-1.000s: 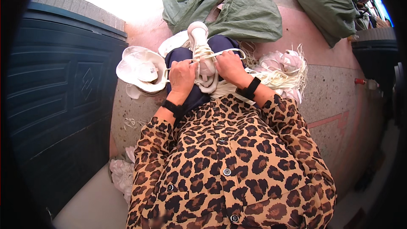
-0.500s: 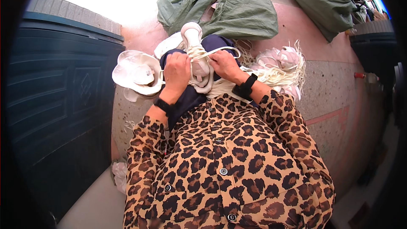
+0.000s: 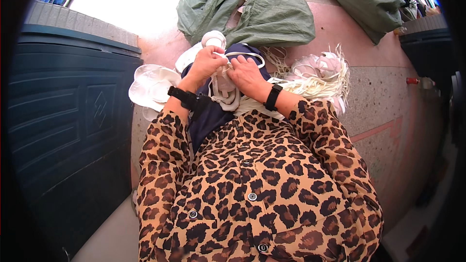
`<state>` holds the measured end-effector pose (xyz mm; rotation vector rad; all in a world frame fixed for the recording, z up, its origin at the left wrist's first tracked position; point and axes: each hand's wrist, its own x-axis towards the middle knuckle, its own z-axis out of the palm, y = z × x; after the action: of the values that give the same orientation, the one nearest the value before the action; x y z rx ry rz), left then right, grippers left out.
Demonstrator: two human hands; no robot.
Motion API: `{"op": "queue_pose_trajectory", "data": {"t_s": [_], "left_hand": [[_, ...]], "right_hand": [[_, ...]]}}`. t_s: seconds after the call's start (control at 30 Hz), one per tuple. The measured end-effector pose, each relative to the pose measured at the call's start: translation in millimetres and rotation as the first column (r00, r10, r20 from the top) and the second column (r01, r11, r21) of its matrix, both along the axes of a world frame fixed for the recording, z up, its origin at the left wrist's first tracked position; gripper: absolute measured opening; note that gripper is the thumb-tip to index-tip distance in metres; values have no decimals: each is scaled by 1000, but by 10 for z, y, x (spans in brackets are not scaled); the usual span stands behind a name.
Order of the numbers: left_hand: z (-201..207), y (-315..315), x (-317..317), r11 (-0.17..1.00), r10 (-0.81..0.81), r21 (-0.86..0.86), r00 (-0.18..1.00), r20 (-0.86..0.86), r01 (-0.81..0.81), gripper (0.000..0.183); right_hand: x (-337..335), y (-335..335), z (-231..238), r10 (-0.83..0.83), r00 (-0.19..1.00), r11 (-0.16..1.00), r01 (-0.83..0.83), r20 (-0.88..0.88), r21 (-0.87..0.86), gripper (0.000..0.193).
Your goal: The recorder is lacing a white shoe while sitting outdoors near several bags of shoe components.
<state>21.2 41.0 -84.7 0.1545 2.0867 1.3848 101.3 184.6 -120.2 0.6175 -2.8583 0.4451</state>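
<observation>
Head view: the pale shoe (image 3: 224, 86) lies on my lap, over the dark trousers (image 3: 209, 123), its long axis running away from my body, the rounded far end leaning slightly left and the opening nearest me. My two hands meet across its middle from opposite sides, fingertips just beside each other, so the relation that counts is crosswise to the shoe. My left hand (image 3: 207, 66) comes in over its left edge and is nearer the far end; its thumb and fingertips are together on the white lace (image 3: 250, 54). My right hand (image 3: 247, 76) reaches in from the right, fingers bent, a little nearer me; I cannot tell whether they pinch anything. Beyond that hand, the lace arcs out to the right in a loose loop.
</observation>
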Motion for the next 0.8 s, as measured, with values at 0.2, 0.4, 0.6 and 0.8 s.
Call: {"op": "queue_pose_trajectory", "data": {"t_s": [0.2, 0.4, 0.6, 0.8], "left_hand": [[172, 168, -182, 994, -44, 111, 987, 157, 26, 38], [-138, 458, -211, 951, -257, -126, 947, 195, 284, 55], [-107, 417, -9, 868, -426, -446, 789, -443, 218, 31], [-139, -355, 43, 927, -189, -372, 907, -377, 39, 29]], "right_hand": [[65, 29, 274, 158, 959, 953, -210, -234, -216, 4], [42, 351, 1755, -282, 743, 782, -188, -606, -594, 13], [125, 593, 1955, -383, 691, 745, -161, -613, -647, 9], [57, 756, 1823, -490, 722, 657, -62, -489, -751, 13]]}}
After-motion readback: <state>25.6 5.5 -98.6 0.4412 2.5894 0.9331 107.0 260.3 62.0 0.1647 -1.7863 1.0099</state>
